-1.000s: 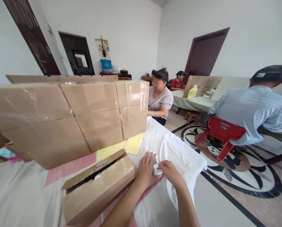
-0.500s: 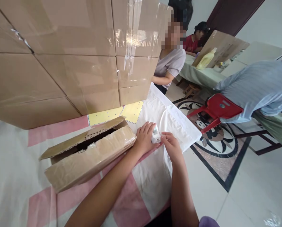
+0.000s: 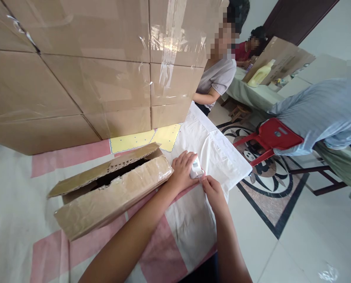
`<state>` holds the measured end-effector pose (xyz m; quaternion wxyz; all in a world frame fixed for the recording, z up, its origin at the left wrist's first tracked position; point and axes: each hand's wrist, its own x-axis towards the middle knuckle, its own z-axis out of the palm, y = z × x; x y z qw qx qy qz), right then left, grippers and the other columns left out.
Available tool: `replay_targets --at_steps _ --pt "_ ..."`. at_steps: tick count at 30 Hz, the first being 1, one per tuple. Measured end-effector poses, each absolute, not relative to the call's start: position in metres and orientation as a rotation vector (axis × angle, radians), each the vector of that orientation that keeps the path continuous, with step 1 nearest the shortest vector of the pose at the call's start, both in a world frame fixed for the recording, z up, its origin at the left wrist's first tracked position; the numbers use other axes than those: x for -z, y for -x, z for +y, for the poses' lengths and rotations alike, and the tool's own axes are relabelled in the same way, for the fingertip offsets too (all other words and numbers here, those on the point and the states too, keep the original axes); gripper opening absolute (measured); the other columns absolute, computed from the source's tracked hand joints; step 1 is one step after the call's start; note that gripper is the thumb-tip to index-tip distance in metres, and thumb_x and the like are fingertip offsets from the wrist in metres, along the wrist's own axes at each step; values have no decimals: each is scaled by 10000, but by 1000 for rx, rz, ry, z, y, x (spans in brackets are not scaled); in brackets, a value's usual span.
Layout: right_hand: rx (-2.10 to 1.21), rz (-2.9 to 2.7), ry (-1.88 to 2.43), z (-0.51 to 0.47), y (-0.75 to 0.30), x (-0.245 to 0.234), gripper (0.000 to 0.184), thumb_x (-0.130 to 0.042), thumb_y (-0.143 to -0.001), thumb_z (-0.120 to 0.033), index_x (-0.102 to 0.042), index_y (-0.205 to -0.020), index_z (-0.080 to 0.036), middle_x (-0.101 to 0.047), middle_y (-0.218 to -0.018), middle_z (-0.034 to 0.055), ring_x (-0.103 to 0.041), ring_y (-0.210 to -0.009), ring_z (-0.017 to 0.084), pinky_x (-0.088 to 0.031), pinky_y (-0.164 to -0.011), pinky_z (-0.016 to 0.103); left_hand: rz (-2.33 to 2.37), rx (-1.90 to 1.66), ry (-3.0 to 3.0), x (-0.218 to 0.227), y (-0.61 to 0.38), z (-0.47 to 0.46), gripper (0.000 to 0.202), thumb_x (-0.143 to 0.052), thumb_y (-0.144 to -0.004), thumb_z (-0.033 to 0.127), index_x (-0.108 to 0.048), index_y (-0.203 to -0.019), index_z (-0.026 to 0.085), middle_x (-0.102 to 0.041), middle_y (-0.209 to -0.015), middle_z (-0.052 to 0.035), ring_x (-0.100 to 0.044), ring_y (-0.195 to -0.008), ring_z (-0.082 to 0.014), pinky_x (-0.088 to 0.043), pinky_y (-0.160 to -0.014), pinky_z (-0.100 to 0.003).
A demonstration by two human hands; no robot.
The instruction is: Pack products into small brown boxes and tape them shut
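Across the background in the head view, pale floor tiles (image 3: 299, 251) with a round black-and-white mosaic (image 3: 274, 177), a red plastic chair (image 3: 280, 134) occupied by a co-worker in a pale blue striped shirt (image 3: 313, 104), and a long table in light green cloth (image 3: 252, 95) bearing a pale yellow plastic bottle (image 3: 260, 74). Nearer, on a creased pink-and-white cloth (image 3: 169, 247), a wall of brown cardboard cartons (image 3: 116, 86) bound with shiny clear tape; in front of it, a long brown cardboard box (image 3: 131, 188) with a ragged, gaping top.

Just beyond the right end of that box, low over the cloth, a small white plastic device (image 3: 197, 171) with a greyish panel. Left hand (image 3: 181, 171) clamped over its left side, fingers curled round. Right hand (image 3: 214, 192) at its lower right corner, thumb and forefinger close together; cannot tell whether pinching anything.

Best to brace the device firmly with the left palm, leaving the corner facing the right fingertips uncovered. Work there with small, light movements, to lessen the likely risk of slipping. Rest both wrists for steadiness, and stay clear of the cloth's nearby right edge, probably the easiest place for dropping something small.
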<state>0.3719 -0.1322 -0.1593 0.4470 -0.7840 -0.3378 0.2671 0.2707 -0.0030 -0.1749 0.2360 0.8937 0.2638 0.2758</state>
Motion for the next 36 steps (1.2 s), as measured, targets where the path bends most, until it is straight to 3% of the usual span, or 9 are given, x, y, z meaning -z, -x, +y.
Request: replay_targets --at_steps 9,15,20,24,28,36 --pt "-723 -865 1888 -130 -373 160 394 -500 -906 -540 -448 -665 -232 -419 -619 -38 -368 -600 146 -302 -580 277 723 -716 -2402 172 -271 -2 801 -714 -803 535 -419 -1476 218 -486 -1531 -120 -337 -1467 -353 -321 -1110 -475" --pt "-830 -748 1744 -130 -381 145 282 -533 -871 -420 -455 -686 -222 -408 -602 -41 -341 -588 127 -277 -568 262 706 -659 -2373 169 -269 -2 894 -768 -745 560 -399 -1485 220 -454 -1557 -110 -312 -1477 -358 -320 -1122 -502" --pt "-713 -898 1944 -132 -377 154 398 -502 -909 -524 -448 -654 -224 -417 -602 -27 -376 -599 143 -313 -567 267 687 -715 -2356 170 -269 -3 796 -719 -798 530 -421 -1470 224 -475 -1534 -118 -323 -1473 -360 -326 -1121 -498" --pt "-563 -1005 2025 -130 -375 162 356 -462 -944 -507 -497 -731 -223 -496 -686 -4 -459 -675 174 -361 -611 275 616 -740 -2314 172 -265 0 803 -727 -780 436 -395 -1480 229 -444 -1549 -112 -291 -1486 -356 -297 -1163 -513" --pt "-613 -1031 2001 -128 -377 162 372 -464 -945 -513 -498 -715 -222 -517 -682 -1 -471 -675 178 -378 -623 275 478 -782 -2196 173 -262 1 787 -666 -792 275 -331 -1503 233 -388 -1566 -111 -257 -1503 -306 -257 -1220 -481" --pt "-669 -1028 1911 -129 -381 165 434 -462 -943 -601 -516 -747 -218 -548 -730 9 -511 -739 200 -426 -688 289 558 -849 -2132 176 -273 -7 684 -629 -817 222 -380 -1454 229 -431 -1517 -116 -280 -1490 -303 -269 -1217 -518"
